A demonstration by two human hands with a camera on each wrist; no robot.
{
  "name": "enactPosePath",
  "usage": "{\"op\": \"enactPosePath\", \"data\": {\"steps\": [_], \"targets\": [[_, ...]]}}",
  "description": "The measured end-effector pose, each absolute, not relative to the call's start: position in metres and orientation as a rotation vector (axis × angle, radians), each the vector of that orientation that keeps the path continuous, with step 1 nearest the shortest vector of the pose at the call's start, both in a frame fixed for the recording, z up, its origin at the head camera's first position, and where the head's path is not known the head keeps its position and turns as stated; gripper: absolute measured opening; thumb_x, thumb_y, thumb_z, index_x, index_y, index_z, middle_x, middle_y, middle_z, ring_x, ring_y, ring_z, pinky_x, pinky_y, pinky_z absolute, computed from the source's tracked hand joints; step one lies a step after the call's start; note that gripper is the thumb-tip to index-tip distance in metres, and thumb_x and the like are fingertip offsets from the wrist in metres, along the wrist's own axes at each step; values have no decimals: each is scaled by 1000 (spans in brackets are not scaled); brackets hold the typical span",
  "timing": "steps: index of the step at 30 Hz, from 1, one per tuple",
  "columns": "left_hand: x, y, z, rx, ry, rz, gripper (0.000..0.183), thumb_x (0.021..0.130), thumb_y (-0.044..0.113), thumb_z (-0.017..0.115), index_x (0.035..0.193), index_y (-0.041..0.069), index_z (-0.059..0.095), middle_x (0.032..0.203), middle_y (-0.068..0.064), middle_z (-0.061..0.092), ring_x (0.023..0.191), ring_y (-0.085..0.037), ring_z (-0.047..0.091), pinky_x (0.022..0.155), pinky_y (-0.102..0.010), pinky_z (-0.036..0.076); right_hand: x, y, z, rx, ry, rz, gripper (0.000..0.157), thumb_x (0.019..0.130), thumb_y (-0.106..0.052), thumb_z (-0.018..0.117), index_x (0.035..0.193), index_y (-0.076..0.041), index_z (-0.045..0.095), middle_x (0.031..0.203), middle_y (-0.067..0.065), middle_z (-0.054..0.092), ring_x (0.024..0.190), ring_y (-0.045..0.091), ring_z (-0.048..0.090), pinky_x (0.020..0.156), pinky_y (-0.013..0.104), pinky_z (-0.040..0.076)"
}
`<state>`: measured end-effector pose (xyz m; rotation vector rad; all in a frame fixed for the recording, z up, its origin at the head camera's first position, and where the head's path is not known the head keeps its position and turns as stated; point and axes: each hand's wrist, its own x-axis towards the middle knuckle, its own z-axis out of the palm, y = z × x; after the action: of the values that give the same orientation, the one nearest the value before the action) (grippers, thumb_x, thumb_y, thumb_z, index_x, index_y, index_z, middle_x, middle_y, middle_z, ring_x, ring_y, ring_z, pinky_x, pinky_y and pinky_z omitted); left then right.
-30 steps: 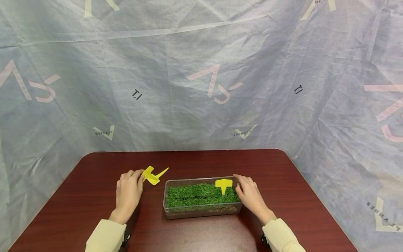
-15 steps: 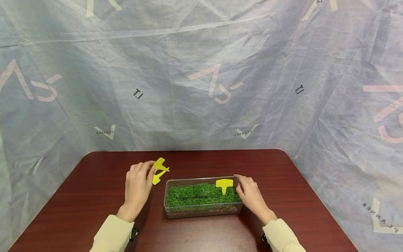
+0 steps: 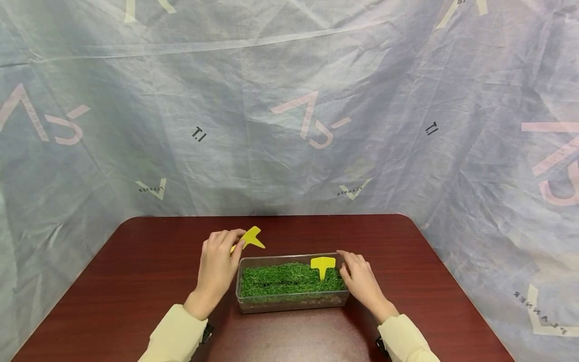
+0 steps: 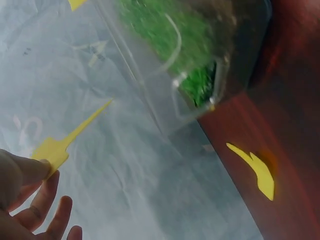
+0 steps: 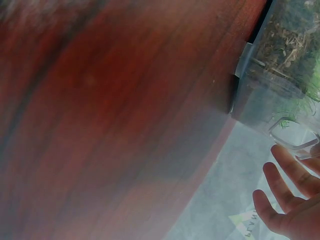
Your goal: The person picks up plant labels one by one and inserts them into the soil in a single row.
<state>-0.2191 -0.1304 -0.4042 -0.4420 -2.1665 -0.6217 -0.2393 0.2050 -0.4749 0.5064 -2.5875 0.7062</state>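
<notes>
In the head view, my left hand (image 3: 219, 262) pinches a yellow T-shaped plant label (image 3: 253, 237) between thumb and fingertips, above the far left corner of a clear plastic planter box (image 3: 291, 303). The left wrist view shows the held label's pointed stem reaching out from the fingers. A second loose yellow label (image 4: 257, 170) lies on the table, mostly hidden by the left hand in the head view. Green grass (image 3: 280, 279) fills the box, and another yellow label (image 3: 323, 266) stands upright at its right end. My right hand (image 3: 363, 282) rests against the box's right end, fingers relaxed.
The box stands on a dark red wooden table (image 3: 149, 281) with rounded far corners. Grey printed cloth (image 3: 253, 151) hangs behind the table and along both sides. A handle loop (image 5: 295, 134) sits at the box's end beside the right fingers.
My left hand has lifted a label off the table and carried it rightward to the box's far left corner, leaving another label behind. The right hand and box have stayed in place.
</notes>
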Motion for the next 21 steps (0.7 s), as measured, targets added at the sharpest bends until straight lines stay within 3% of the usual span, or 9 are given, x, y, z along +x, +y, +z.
{"op": "enactPosePath", "data": {"steps": [8, 21], "targets": [[-215, -112, -404, -535, -2188, -633, 23, 82, 5, 77, 103, 9, 70, 86, -3, 66, 88, -29, 57, 76, -48, 45, -238, 204, -474, 505, -2576, 708, 35, 91, 2, 57, 125, 2, 61, 93, 7, 63, 94, 31, 56, 72, 42, 38], [-210, -87, -412, -612, -2256, -633, 19, 85, 8, 75, 103, 13, 71, 89, 1, 64, 88, -24, 56, 78, -45, 46, -238, 204, -473, 521, -2556, 703, 34, 90, 0, 56, 124, -1, 61, 81, -4, 54, 90, 27, 55, 71, 43, 37]]}}
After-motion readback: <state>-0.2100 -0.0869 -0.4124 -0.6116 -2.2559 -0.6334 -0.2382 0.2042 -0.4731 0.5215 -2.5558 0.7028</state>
